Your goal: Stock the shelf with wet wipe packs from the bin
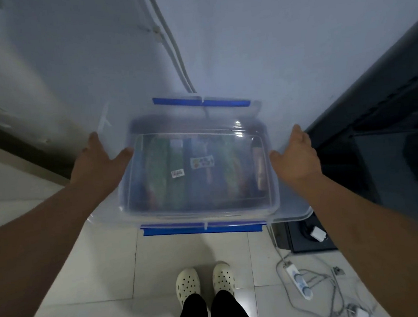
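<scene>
The clear lid [291, 202] hangs level over the bin [175, 121], gripped at its two short sides, the left hand [100, 162] and right hand [295, 154] each with a thumb over the rim and fingers along the edge, a balanced grip that I'd guess keeps the broad sheet from tipping. Beneath it the wet wipe packs [194, 174] stand on edge in the bin on the floor [107, 279], long axes running from the person toward the wall [244, 43], the row crossing left to right.

clear lid [195, 119] over packs [194, 174], wall [244, 43] behind, dark unit [373, 100], perhaps shelving, right
</scene>
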Tool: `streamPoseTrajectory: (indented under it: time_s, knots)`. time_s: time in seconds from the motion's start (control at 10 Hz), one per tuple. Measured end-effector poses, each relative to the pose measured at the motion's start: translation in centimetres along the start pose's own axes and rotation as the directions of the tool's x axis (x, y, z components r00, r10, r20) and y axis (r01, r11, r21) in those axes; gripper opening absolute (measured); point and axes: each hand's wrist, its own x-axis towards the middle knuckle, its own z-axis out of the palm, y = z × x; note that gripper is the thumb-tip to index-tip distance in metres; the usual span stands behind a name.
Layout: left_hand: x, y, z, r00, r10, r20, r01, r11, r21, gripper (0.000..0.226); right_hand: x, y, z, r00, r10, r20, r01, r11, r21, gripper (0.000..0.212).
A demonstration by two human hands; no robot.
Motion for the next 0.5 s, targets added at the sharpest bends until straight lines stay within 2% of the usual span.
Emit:
streamPoseTrajectory:
  time_s: [0.2, 0.4, 0.5]
  knots:
    - [1.4, 0.1, 0.8, 1.000, 0.020, -0.013, -0.020, 0.999, 0.027, 0.079, 1.5, -0.4, 0.3, 1.000, 0.009, -0.020, -0.010, 0.999, -0.034, 0.084]
    - [1.3, 0.0, 0.8, 1.000, 0.026, -0.005, -0.025, 0.990, 0.139, 0.096, 1.3, -0.7, -0.1, 0.999, 0.053, 0.004, -0.052, 0.992, -0.112, 0.085]
    - [0.4, 0.6, 0.3, 0.983, 0.178, -0.046, -0.160, 0.951, 0.263, 0.099, 0.4, -1.9, -0.4, 0.998, -0.033, -0.059, 0.020, 0.978, -0.210, 0.082]
